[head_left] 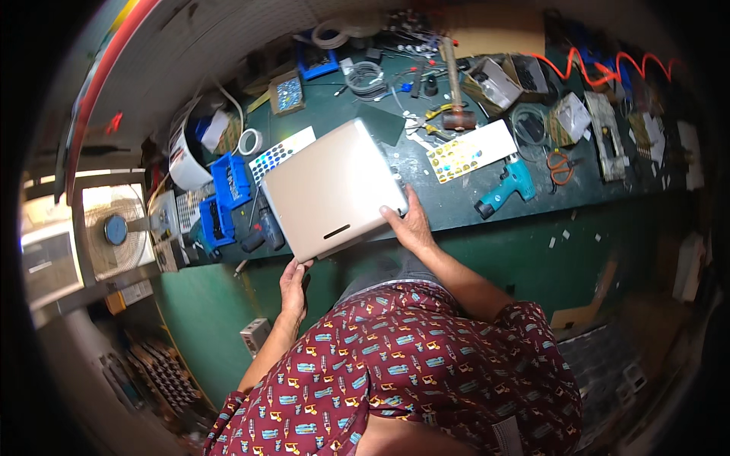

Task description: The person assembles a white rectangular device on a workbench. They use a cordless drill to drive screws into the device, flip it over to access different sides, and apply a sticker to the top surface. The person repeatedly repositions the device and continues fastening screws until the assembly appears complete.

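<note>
A flat, rounded-corner casing [327, 190], pale gold with a silvery side and a dark slot near its front edge, is tilted over the front of the workbench [441, 205]. My left hand [293, 283] grips its near left corner, fingers partly hidden beneath it. At the near right corner, my right hand [411, 223] holds the casing with the thumb on top. Its underside is out of sight. Just right of the casing lie a sheet of round gold stickers [471, 152] and a teal cordless screwdriver [508, 190]. Partly behind its left side is a sheet of dark round stickers [277, 156].
Blue parts bins [230, 179] and a dark power driver [269, 230] sit at the left. Further back are a mallet [458, 119], coiled cable [366, 80] and open cartons [494, 83]. Orange-handled scissors [561, 167] lie at the right. A fan [116, 229] stands far left.
</note>
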The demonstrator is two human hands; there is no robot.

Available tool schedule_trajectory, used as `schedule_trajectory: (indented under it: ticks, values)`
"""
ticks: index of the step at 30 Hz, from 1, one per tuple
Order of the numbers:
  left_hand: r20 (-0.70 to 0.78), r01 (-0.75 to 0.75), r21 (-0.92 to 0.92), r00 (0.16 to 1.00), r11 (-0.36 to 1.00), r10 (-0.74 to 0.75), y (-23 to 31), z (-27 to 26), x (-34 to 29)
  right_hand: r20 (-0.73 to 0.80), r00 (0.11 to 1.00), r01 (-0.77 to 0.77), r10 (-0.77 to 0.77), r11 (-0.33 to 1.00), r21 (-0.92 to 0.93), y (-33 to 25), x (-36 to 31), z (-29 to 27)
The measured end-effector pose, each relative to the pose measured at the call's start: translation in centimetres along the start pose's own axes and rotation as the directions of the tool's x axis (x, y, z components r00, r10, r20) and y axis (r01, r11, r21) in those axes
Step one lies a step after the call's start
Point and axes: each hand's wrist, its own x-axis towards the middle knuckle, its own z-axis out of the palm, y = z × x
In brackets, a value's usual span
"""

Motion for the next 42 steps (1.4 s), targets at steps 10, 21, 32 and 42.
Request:
schedule_trajectory:
  ticks: [10,21,32,42]
  values:
    - [0.041,-0.397,0.320,0.913,0.860,0.406,-5.5,-0.3,-1.2,0.794,0.496,0.866,-0.351,0.264,-0.424,-10.0,-1.8,8.4]
    - [-0.047,-0.063,-0.305,0.998,0.950,0.051,-7.7,0.5,2.2,0.890,0.404,0.887,-0.211,-0.148,-0.438,-9.6,-1.7,13.0]
    - [-0.027,-0.047,-0.338,0.999,0.940,0.040,-7.1,1.9,6.3,0.892,0.420,0.904,-0.169,-0.012,-0.428,-11.3,-3.5,15.2]
    - [-0.041,-0.258,-0.174,0.966,0.950,0.254,-7.4,1.5,6.7,0.895,0.425,0.897,-0.137,-0.073,-0.437,-9.8,-1.0,12.7]
